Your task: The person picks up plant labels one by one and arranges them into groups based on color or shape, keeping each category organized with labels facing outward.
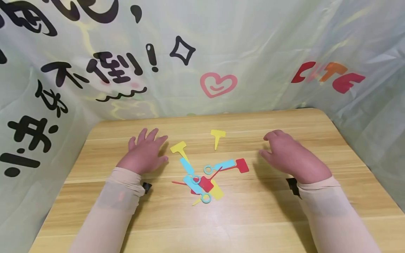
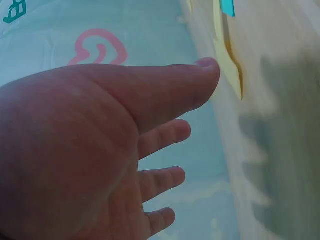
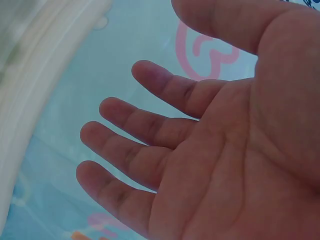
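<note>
Several flat plastic plant labels lie in a loose group mid-table. My left hand [image 1: 143, 153] hovers left of them, fingers spread and holding nothing; a yellow T-shaped label [image 1: 179, 147] is nearest it. In the left wrist view, that hand's thumb overlaps a yellow label [image 2: 227, 62]. My right hand [image 1: 289, 154] is raised at the right, empty, its fingers extended in the right wrist view. Closest to it lies a red label [image 1: 242, 166], touching a blue ring-ended tag [image 1: 225, 164]. Blue tags [image 1: 191, 184] partly cover another red label [image 1: 207, 183] and a yellow one [image 1: 216, 191].
Another yellow T-shaped label [image 1: 217, 133] lies apart, farther back. The wooden table [image 1: 269, 225] has rounded back corners. Behind it and along the sides hangs a pale printed sheet [image 1: 259, 52]. Dark straps [image 1: 293, 186] show at the wrists.
</note>
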Tool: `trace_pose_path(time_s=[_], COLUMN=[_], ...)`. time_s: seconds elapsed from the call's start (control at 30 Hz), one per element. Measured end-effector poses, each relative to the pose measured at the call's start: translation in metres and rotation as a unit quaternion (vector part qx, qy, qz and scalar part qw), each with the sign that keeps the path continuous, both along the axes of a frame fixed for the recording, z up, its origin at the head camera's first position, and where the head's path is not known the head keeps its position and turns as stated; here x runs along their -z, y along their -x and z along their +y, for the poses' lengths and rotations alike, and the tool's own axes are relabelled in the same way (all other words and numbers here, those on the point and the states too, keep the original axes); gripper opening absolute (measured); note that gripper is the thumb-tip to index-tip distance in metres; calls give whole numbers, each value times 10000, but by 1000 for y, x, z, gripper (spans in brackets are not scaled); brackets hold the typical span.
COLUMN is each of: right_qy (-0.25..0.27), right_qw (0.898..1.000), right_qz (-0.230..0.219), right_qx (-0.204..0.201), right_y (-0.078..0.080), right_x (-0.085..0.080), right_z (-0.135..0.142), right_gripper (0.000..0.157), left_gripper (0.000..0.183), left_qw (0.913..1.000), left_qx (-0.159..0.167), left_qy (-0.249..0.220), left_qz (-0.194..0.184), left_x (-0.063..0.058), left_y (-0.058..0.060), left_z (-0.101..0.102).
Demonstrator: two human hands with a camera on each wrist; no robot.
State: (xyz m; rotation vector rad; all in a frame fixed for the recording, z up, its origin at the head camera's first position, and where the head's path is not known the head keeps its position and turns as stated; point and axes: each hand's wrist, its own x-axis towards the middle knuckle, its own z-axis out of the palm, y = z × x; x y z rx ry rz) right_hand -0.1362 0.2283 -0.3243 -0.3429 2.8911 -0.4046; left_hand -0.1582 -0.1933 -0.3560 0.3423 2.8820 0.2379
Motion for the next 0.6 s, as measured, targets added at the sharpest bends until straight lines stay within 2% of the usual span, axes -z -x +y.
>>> trace_pose_path(time_s=[0.13, 0.33, 0.6], right_qy=[-26, -111, -285], right_qw=[10000, 9996, 9991], right_qz=[1, 135, 85], right_qx=[-63, -208, -288], right_y=[-1, -2, -2], right_x=[3, 9, 15], right_z=[-5, -9, -17], right_gripper=[53, 48, 46], left_gripper=[71, 58, 42], left_qw=[9998, 9975, 9878], left_qx=[127, 405, 910], left_qy=[-25, -47, -119], left_qz=[142, 570, 1258], left_x=[4, 12, 24], left_y=[1, 3, 7], left_z=[4, 10, 18])
